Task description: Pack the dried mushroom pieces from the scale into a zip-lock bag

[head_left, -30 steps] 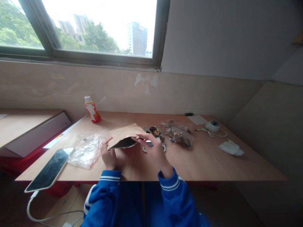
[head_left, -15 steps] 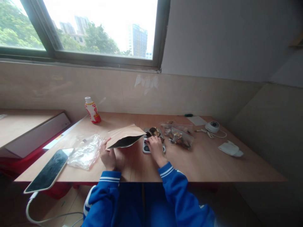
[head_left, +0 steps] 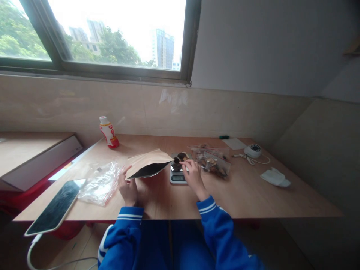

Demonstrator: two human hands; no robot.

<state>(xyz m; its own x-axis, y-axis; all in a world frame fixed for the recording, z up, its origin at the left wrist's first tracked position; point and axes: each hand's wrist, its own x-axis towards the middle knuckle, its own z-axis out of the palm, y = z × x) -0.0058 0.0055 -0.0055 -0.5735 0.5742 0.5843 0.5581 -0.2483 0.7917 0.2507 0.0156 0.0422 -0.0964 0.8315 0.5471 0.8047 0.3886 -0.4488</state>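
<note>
My left hand point(head_left: 128, 187) grips the left end of a brown paper bag point(head_left: 146, 159), thumb and fingers closed on it. The bag's dark mouth gapes toward me, and its right corner reaches the edge of a small kitchen scale point(head_left: 179, 179). Dark and pale dried slices point(head_left: 183, 156), perhaps mushrooms, lie on the scale's plate. Over the plate's right side is my right hand point(head_left: 194, 176), its fingertips pinched together beside a dark piece. Whether something is between those fingertips is too small to tell. The scale's display is uncovered, its digits unreadable.
Clear zip bags of dried slices point(head_left: 215, 163) lie right of the scale. An empty-looking plastic bag point(head_left: 99, 183) and a phone point(head_left: 56, 208) with a cable are at left. A bottle point(head_left: 109, 133) stands behind. Farther right are a white round device point(head_left: 252, 150) and white tissue point(head_left: 275, 177).
My right hand has drawn back to the right across the scale, uncovering its display and the plate's front. My left hand and the paper bag have barely moved.
</note>
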